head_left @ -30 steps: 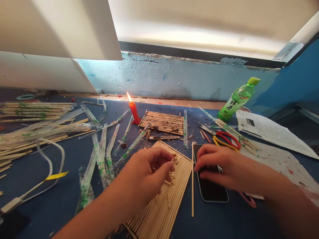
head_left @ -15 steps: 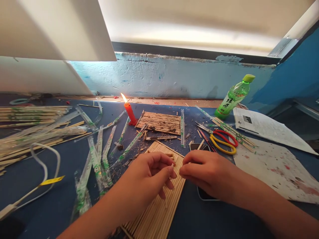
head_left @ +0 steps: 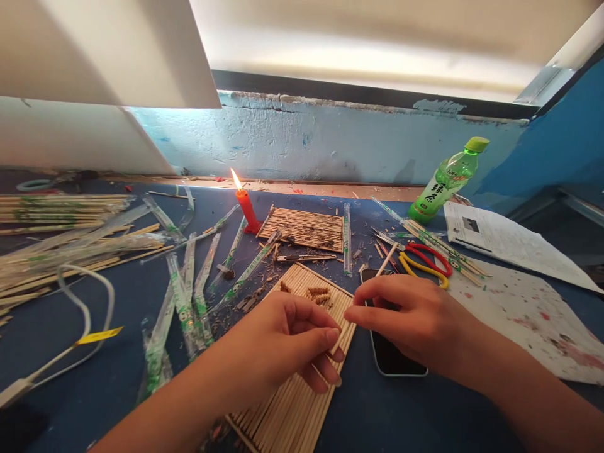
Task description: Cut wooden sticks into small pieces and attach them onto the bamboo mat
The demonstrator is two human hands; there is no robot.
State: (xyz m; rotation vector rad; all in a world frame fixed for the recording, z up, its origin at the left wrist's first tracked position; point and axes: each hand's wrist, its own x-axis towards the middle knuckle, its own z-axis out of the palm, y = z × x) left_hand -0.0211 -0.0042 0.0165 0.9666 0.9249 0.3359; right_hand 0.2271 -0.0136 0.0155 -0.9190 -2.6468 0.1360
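Note:
My left hand [head_left: 302,343] hovers over a panel of thin wooden sticks laid side by side [head_left: 292,415]. Its thumb and forefinger are pinched together, and whatever lies between them is too small to make out. My right hand [head_left: 410,314] is just right of the panel, fingers bent round a thin wooden stick [head_left: 387,258] whose upper end sticks out above the knuckles. Small ridged brown pieces [head_left: 319,294] lie on the panel's far part. Under the right hand is a phone [head_left: 401,362], partly covered.
A lit red candle [head_left: 248,212] stands by a smaller stick panel [head_left: 302,228]. A cutter knife [head_left: 306,258], scissors [head_left: 446,261], green tea bottle [head_left: 441,185] and papers [head_left: 509,242] lie beyond or rightward. Leftward are plastic wrappers [head_left: 160,333], stick bundles [head_left: 61,211] and a white cable [head_left: 111,289].
My left hand has shifted right and slightly down, uncovering the ridged brown pieces. The right hand has moved a little right, and more of its stick shows.

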